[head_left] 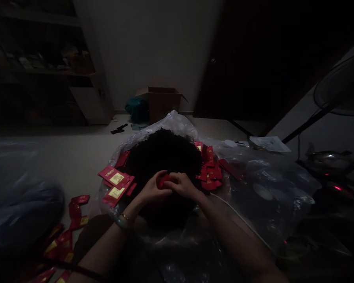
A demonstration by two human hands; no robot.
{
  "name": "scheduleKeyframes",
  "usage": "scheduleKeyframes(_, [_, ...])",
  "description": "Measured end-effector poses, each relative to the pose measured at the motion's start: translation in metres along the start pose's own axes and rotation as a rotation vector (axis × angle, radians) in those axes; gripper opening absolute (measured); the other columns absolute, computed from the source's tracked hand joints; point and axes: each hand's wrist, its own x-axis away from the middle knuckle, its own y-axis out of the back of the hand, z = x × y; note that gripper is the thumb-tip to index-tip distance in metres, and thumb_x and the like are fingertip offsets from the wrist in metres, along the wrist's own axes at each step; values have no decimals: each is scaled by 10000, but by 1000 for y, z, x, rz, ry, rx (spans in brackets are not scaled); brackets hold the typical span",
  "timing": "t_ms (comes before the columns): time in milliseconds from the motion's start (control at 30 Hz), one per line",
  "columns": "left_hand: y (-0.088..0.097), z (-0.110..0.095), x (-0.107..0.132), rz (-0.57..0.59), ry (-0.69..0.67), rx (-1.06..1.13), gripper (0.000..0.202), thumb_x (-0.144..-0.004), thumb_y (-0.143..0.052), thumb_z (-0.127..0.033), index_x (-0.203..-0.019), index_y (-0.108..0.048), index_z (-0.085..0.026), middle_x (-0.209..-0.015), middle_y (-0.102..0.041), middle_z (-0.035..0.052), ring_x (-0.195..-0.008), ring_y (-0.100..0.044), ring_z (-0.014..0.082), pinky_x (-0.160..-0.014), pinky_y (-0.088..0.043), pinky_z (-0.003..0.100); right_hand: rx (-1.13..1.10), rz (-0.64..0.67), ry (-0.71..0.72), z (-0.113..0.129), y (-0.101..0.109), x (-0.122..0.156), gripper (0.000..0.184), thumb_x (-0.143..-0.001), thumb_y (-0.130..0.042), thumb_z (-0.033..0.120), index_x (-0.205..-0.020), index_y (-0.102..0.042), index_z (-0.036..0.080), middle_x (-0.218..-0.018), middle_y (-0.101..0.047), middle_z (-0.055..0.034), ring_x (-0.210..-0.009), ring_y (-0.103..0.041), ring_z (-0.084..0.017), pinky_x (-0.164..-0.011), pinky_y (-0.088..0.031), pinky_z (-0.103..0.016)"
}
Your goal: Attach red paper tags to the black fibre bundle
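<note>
The room is dim. My left hand [152,192] and my right hand [182,184] meet over a big dark heap [164,157] of loose material on clear plastic sheeting [253,177]. Both hands are closed together on a small red packet [164,181], with the fingers pinched round it. Flat red packets with gold labels [115,181] lie left of the heap, and more red packets [209,169] lie to its right. A bracelet sits on my left wrist.
Several red packets [65,236] are strewn on the floor at lower left. A cardboard box [162,102] and a teal bag [138,110] stand by the far wall. Shelves [41,67] rise at left, a fan [340,88] at right. A white cable [238,216] crosses the plastic.
</note>
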Motion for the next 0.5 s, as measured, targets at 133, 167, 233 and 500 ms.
scheduleKeyframes(133, [-2,0,4,-84,-223,-423,808,-605,-761,-299,-1315,-388,-204,-1199,-580,111,-1081,-561,249,-945,-440,414,104,-134,-52,-2,0,0,159,-829,-534,257,-719,-626,188,-654,-641,7,-586,-539,-128,-614,-416,-245])
scheduleKeyframes(167, [-3,0,5,-111,-277,-543,789,-613,-752,-296,-1310,-397,-202,-1201,-580,115,-1076,-561,258,-938,-441,424,103,-143,-65,-4,-2,0,157,-839,-520,259,-751,-632,194,-690,-658,-1,-613,-560,-138,-627,-426,-251])
scheduleKeyframes(233, [-7,2,5,-170,-353,-763,717,-633,-728,-285,-1280,-434,-187,-1181,-594,125,-1036,-573,275,-896,-457,433,62,-130,-64,-7,-6,-1,165,-853,-494,261,-854,-652,212,-813,-696,-17,-710,-611,-160,-686,-453,-270])
scheduleKeyframes(500, [-14,9,5,-366,-378,-1069,635,-658,-659,-204,-1257,-469,-121,-1183,-606,169,-1013,-583,314,-861,-452,441,-209,-108,-101,-15,-12,-7,289,-860,-438,271,-1044,-653,208,-1014,-697,-37,-932,-626,-192,-879,-480,-353])
